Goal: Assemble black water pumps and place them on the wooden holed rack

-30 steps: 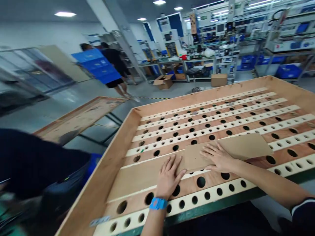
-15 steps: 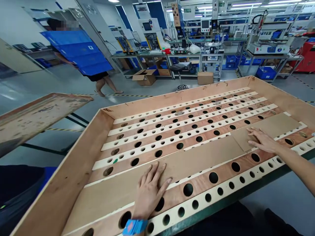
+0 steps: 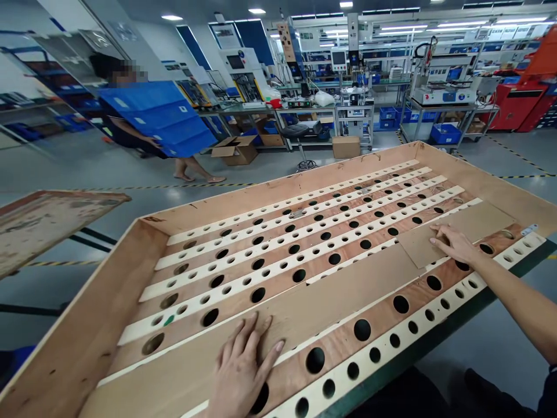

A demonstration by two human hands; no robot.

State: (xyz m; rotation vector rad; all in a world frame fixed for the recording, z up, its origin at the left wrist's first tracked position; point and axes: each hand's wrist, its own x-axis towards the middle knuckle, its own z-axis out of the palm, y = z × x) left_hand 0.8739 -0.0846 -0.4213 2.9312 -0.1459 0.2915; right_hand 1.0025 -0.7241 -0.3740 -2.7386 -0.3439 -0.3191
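A long brown cardboard strip lies along a wooden tray whose base has rows of round holes. Its right end meets a second cardboard piece. My left hand rests with spread fingers on the long strip, thumb towards the right. On the second piece, near the seam, sits my right hand, its fingers slightly bent and apart. Neither hand grasps anything. Pale perforated slats alternate with reddish wood bands beside the cardboard.
Raised wooden walls bound the tray's far side and ends. A second wooden tray stands at the left. Beyond, a person carries a large blue folded sheet. A stool, cardboard boxes and machine benches stand behind.
The view has swung to the right, so the tray appears further left. My right fingers look more bent. The person with the blue sheet has walked rightward. Both hands stay on the cardboard.
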